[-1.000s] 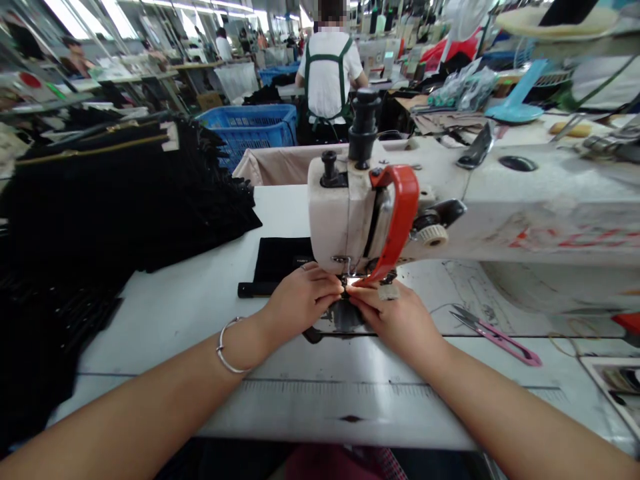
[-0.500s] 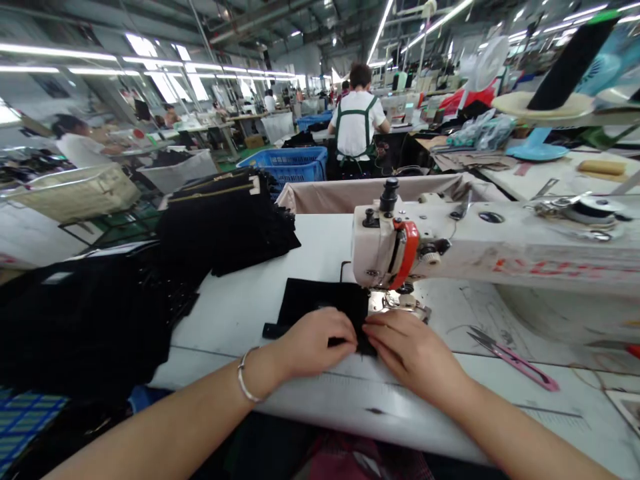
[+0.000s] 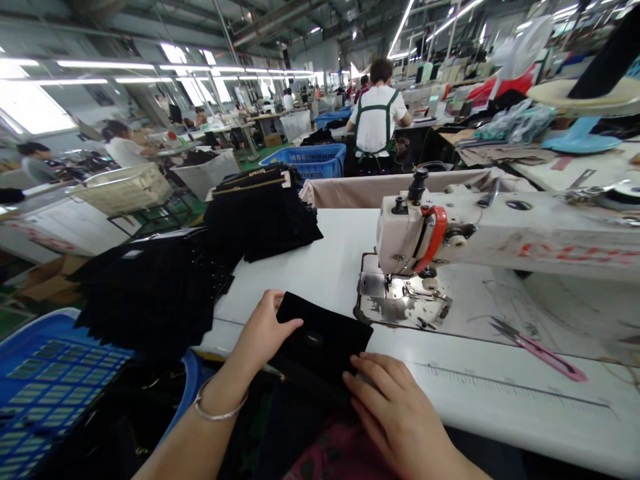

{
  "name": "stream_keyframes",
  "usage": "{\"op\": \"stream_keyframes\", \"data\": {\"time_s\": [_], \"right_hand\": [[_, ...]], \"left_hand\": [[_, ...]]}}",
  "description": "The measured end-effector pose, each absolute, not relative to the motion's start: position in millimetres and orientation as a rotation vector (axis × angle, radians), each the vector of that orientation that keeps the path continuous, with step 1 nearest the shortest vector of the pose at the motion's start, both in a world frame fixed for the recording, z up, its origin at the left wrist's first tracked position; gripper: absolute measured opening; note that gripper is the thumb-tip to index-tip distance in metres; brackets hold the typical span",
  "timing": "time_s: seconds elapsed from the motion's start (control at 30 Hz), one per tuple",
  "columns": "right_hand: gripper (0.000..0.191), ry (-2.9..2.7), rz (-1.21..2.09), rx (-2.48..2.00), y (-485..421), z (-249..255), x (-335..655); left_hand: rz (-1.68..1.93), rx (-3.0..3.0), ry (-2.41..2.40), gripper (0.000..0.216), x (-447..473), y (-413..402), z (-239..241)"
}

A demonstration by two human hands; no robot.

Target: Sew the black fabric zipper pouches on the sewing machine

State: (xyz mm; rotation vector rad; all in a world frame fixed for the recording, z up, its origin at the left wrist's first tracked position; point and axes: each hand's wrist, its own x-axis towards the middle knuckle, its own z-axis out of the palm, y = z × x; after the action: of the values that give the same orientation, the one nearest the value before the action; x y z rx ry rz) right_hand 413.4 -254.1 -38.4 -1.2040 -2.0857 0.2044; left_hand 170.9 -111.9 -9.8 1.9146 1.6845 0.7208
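Note:
A black fabric piece with a small label on it lies over the table's front edge, tilted toward me. My left hand grips its left edge, thumb on top and fingers behind. At its right side, my right hand holds the edge, fingers over the fabric and the thumb hidden. Beyond my right hand stands a white sewing machine with an orange guard. Its metal needle plate is uncovered, and the fabric is apart from it.
Pink-handled thread snips lie at the right. Stacks of black pieces stand at the back left and left. Low at the left is a blue basket. A co-worker sits ahead, back turned, beyond a cloth-lined bin.
The black fabric has come away from the needle area, leftward and toward me, with both hands on it. My left hand has shifted to its left edge. The view has turned left.

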Motion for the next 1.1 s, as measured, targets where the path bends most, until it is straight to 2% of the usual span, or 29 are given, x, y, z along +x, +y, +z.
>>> {"op": "stream_keyframes", "data": {"time_s": [0.13,0.27,0.37,0.43,0.5,0.57,0.63,0.73,0.9,1.1], "right_hand": [[0.023,-1.947,0.367,-1.274,-248.0,-25.9,420.4],[0.040,-1.717,0.573,-1.420,-232.1,-2.9,421.7],[0.016,-1.599,0.900,-1.394,-226.0,8.7,421.6],[0.016,-1.428,0.968,-1.401,-227.9,10.3,425.2],[0.026,-1.198,1.014,-1.412,-232.7,7.8,431.4],[0.034,-0.991,1.131,-1.369,-238.1,3.8,437.4],[0.034,-0.824,1.247,-1.272,-242.6,0.3,440.5],[0.031,-0.675,1.345,-1.149,-247.4,-3.4,439.6],[0.026,-0.685,1.319,-1.095,-253.8,-13.8,440.9],[0.010,-1.169,0.809,-1.122,-265.4,-14.1,461.6]], "left_hand": [[0.682,1.713,1.375,0.046,181.2,-130.4,9.1],[0.491,1.759,1.186,0.025,208.1,-163.7,33.5],[0.332,1.920,1.226,0.020,218.8,-178.9,47.9],[0.302,1.944,1.244,0.018,215.9,-181.4,54.2],[0.341,1.867,1.229,0.013,209.3,-180.8,57.0],[0.455,1.701,1.170,0.019,204.2,-180.8,56.5],[0.592,1.515,1.099,0.031,203.3,-183.2,53.7],[0.725,1.371,1.036,0.033,207.5,-189.9,49.3],[0.847,1.460,1.011,0.032,212.6,-201.3,49.1],[1.188,1.986,0.651,0.030,208.0,-212.5,56.6]]}}
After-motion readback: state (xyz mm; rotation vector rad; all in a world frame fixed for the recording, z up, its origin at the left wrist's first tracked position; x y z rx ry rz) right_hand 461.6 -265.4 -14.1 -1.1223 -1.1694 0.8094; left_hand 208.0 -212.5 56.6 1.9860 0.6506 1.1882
